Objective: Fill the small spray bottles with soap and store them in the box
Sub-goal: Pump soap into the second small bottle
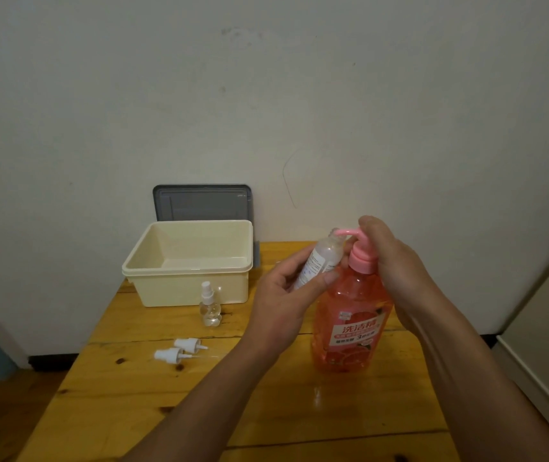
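Near the table's [266, 411] far edge, left hand [280, 305] grips a small bottle [320, 258] — right hand [390, 258] clasps the soap pump [360, 251].

The right hand [388, 261] covers the top of the pink pump [361, 253], so whether it is pressed down cannot be told. The left hand [283, 295] hides the lower end of the small clear bottle [320, 258], and its label print is too small to read. Left of that hand, the cream box [186, 261] blocks the bottom of the grey lid [203, 202].
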`<state>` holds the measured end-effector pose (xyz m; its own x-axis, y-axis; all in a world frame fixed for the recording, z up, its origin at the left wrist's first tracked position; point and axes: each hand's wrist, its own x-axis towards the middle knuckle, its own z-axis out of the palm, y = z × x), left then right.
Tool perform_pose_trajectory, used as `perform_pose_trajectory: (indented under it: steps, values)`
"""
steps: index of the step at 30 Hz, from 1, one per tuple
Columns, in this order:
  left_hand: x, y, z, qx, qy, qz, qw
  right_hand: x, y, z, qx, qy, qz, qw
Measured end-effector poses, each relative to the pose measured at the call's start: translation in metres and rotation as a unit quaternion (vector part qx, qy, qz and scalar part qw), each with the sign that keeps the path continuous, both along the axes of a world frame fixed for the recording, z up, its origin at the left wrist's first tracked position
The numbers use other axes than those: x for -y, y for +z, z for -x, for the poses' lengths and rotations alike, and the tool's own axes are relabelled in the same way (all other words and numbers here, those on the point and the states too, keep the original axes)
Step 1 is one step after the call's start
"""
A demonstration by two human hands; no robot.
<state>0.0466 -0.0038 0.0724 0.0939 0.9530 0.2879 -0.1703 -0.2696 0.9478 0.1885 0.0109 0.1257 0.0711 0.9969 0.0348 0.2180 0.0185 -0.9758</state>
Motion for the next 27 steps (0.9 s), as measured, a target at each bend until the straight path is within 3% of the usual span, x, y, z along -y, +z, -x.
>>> perform_pose_trajectory:
  steps: [27]
  values:
    - [0.0001,-0.0031,-0.001,-0.001,0.009,0.01,1.0,-0.0005,-0.0043,-0.0008,-0.002,-0.001,-0.011,1.0]
